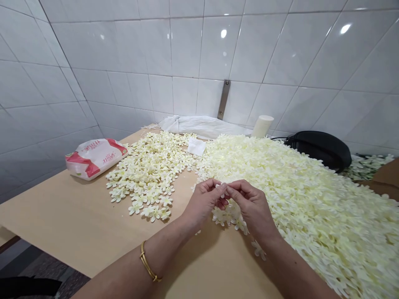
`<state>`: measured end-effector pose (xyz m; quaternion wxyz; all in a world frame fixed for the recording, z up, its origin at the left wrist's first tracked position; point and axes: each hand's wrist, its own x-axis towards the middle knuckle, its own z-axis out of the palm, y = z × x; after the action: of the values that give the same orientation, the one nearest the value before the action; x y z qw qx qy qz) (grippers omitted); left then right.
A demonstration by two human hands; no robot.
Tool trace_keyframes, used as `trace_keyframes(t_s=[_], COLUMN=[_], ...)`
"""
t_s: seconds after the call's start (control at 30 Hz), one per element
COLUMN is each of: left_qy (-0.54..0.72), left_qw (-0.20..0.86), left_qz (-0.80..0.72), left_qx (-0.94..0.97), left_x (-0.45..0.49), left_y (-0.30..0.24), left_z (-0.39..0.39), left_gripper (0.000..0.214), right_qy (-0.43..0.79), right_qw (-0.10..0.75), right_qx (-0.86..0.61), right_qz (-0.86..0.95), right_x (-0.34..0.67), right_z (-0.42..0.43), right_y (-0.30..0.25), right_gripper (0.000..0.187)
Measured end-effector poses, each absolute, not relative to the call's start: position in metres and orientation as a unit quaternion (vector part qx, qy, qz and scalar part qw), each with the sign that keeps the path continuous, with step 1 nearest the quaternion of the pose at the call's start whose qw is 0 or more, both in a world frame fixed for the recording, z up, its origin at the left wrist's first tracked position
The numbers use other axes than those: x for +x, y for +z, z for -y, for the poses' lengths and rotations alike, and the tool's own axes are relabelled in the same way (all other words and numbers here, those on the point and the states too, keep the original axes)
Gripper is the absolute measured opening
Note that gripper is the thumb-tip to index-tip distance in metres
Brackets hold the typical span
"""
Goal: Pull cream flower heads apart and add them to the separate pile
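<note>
My left hand [208,198] and my right hand [250,204] meet over the table, thumbs and forefingers pinched together. Between them is a small pale artificial flower [222,190], mostly hidden by the fingers. Just behind and to the right spreads a large heap of loose pale-yellow flowers [299,187]. Several flowers lie under and beside my right hand. To the left is a smaller pile of cream flowers [152,166] with yellow centres. A gold bangle circles my left wrist.
On the left sits a red-and-white tissue pack [96,158]. A white paper piece [196,146] lies between the piles. Behind them are a white plastic bag [199,125], a cream cylinder [262,126] and a black case [321,149]. A tiled wall backs the wooden table [81,216].
</note>
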<state>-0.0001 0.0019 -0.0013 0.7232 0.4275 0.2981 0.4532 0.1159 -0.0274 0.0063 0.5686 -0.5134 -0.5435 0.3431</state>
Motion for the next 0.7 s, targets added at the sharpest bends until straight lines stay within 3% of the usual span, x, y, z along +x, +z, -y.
trace_keyframes(t_s=[0.17,0.47,0.7], left_qy=[0.447,0.466,0.456], left_qw=[0.720,0.663,0.682], left_qz=[-0.321,-0.339,-0.322], left_qx=[0.422,0.477,0.473], left_x=[-0.0004,-0.0011,-0.0024], left_y=[-0.0008,0.0016,0.0002], left_z=[-0.0014,0.0016,-0.0010], left_gripper=[0.022,0.021,0.025], right_qy=[0.486,0.439,0.453], right_qw=[0.592,0.563,0.542], right_qx=[-0.492,-0.511,-0.515], right_qz=[0.414,0.479,0.486], right_x=[0.1200,0.1178,0.1222], right_z=[0.0216,0.0247,0.0239], right_y=[0.0058,0.0067,0.0056], right_gripper=[0.022,0.029,0.030])
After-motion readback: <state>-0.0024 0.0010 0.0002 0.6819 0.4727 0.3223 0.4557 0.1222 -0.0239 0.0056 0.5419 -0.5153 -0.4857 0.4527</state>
